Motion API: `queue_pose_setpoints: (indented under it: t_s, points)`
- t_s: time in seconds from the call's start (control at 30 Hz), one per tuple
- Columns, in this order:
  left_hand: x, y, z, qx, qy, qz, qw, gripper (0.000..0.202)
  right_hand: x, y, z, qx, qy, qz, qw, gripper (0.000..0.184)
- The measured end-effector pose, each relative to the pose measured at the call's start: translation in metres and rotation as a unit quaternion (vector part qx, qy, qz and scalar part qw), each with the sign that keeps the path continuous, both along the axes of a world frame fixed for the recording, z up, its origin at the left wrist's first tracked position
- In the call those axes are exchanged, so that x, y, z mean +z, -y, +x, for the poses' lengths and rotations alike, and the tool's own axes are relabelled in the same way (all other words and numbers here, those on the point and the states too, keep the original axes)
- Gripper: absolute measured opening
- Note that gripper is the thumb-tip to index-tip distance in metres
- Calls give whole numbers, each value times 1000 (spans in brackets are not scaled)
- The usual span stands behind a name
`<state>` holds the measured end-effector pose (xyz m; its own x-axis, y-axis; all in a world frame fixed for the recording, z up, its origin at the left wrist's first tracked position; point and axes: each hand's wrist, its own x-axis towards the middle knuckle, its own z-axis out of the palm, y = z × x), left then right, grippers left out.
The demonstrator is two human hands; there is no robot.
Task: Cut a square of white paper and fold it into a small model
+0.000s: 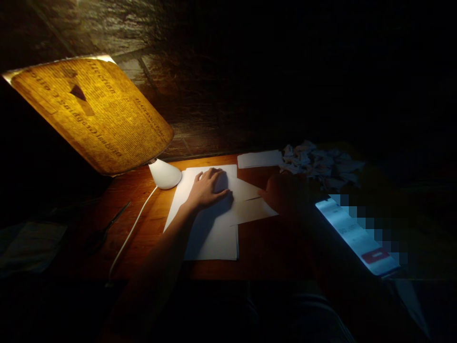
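Nearest, a phone (352, 233) lies well to the right of the stack (217, 238), screen lit and face up; it seems put there to be glanced at without crowding the paper. To the stack's left, the cord (130, 228) runs down over the table (153, 209), clear of the paper, and beyond it lie what look like scissors (110, 225), half lost in shadow. The stack itself sits squarely under the brightest light, probably so its surface can be seen well.

The sheet (255, 212) overlaps the stack's right edge and juts past it; a dark line crosses it, a fold or a tear, I cannot tell which. The left hand (209, 188) lies palm down on the stack's far half, fingers spread, likely weighting the paper against sliding. The right hand (280, 190), right of the stack, meets the sheet's outer edge; it is too dark to tell whether it grips.

At the stack's far left corner stands the lamp (164, 174), its shade (100, 114) tilted. Past the stack's far right corner are a strip (259, 159) and crumpled scraps (321, 164), seemingly kept off the working spot.
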<state>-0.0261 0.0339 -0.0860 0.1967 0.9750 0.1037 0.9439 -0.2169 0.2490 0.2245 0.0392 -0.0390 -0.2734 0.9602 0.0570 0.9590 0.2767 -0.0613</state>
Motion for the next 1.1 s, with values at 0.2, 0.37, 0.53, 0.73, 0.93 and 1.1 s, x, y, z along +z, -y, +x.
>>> queue_pose_setpoints:
  t_s: [0.2, 0.37, 0.53, 0.73, 0.93, 1.1]
  points:
    - [-1, 2, 0, -9, -1, 3, 1000, 71, -11, -5, -1, 25, -35, -20, 999, 25]
    - [2, 3, 3, 0, -4, 21, 1000, 76, -19, -10, -2, 14, -69, -50, 996, 34]
    - [1, 3, 3, -13, 1, 41, 999, 67, -20, -14, 0, 37, -105, -75, 991, 21]
    - [5, 5, 8, -60, 14, 35, 997, 64, -17, -16, -2, 73, -144, -75, 984, 10]
    - [13, 7, 15, -48, 32, 84, 995, 39, -17, -16, -6, 105, -281, -68, 951, 7]
    - [14, 7, 9, 3, 68, 107, 992, 26, -21, -19, -8, 51, -358, 18, 932, 21]
